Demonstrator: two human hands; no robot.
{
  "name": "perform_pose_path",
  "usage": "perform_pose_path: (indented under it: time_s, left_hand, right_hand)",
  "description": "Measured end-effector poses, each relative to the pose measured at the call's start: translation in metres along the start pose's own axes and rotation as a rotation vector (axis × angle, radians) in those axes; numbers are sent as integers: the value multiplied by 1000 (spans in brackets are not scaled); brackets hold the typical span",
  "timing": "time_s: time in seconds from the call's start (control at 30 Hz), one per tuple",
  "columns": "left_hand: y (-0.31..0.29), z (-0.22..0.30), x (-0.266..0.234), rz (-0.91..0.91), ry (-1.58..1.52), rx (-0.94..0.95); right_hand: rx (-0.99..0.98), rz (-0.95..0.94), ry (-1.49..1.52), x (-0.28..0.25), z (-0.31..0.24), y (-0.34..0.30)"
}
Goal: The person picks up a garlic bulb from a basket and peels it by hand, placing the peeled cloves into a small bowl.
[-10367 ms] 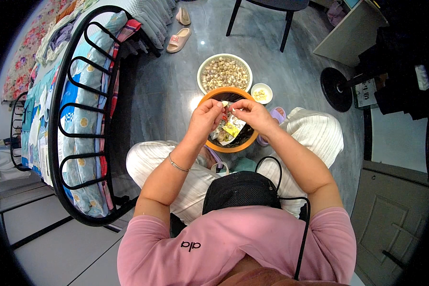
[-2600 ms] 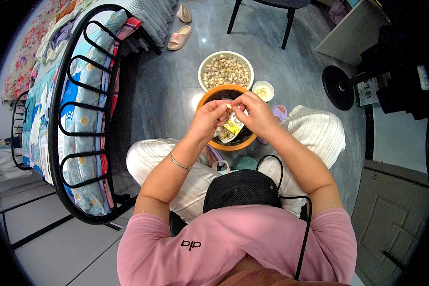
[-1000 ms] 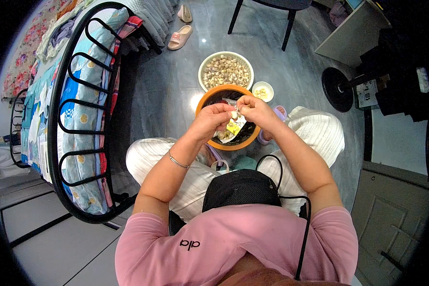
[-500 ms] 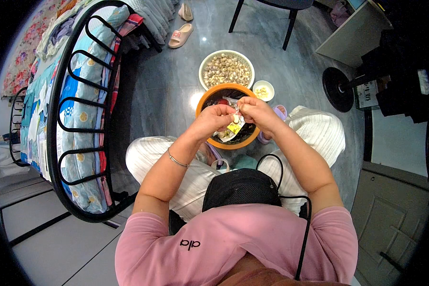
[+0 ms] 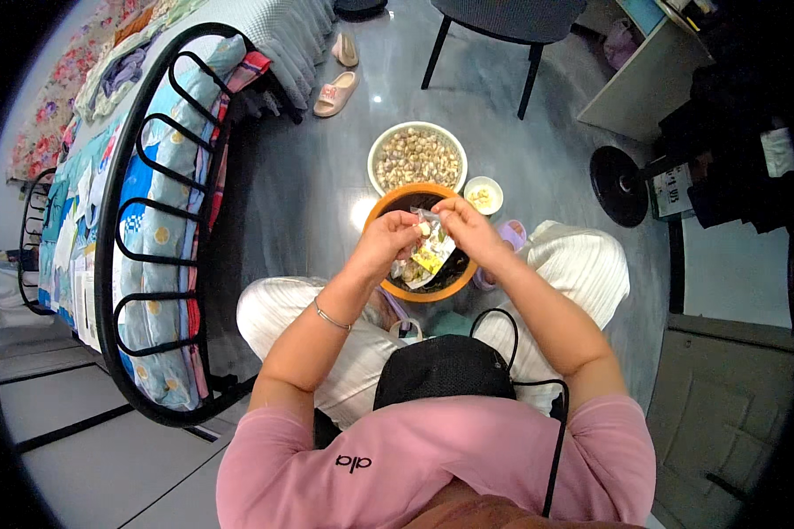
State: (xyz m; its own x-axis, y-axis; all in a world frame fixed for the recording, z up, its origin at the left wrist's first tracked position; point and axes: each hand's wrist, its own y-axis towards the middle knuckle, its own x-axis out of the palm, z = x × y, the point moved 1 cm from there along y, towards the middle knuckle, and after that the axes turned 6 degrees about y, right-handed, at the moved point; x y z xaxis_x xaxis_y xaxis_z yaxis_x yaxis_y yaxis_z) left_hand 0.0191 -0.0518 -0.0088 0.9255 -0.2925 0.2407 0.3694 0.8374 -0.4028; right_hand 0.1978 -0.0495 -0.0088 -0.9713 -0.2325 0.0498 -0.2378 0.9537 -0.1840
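My left hand (image 5: 388, 244) is over the orange-rimmed bin (image 5: 455, 287), thumb and finger pinching a small pale piece (image 5: 424, 227) that looks like a garlic clove. Close to its right, my right hand (image 5: 473, 231) has its fingers curled; anything between them is too small to make out. Below both hands, a clear and yellow plastic wrapper (image 5: 431, 259) lies in the dark-lined bin among pale scraps. Beyond the bin, a white basin (image 5: 373, 161) holds many brownish-white, clove-like pieces (image 5: 417, 157). A small white bowl (image 5: 498, 199) at its right contains a few pale yellow pieces.
A bed with a black metal frame (image 5: 106, 264) stands at the left. Pink slippers (image 5: 334, 93) and a dark chair (image 5: 508, 21) are farther off on the grey floor. At the right is a round black stand base (image 5: 617, 187). A black cable (image 5: 563, 441) runs over my lap.
The whole view has shifted, so the bin and bowls sit lower in the picture. My hands have drawn slightly apart; the left one still pinches a pale piece.
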Motion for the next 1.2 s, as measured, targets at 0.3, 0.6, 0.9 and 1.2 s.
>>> perform_pose_path:
  time_s: [0.3, 0.6, 0.9, 1.2]
  left_hand:
    - [4, -5, 2, -23, -83, 8]
    - [1, 0, 4, 47, 155, 65]
    - [1, 1, -3, -64, -21, -2]
    - [-1, 3, 1, -71, -167, -71]
  right_hand:
    - [-96, -33, -299, 11, -10, -11]
    - [-14, -64, -281, 8, -20, -14]
    - [31, -121, -200, 3, -6, -7]
    - [48, -146, -180, 3, -15, -11]
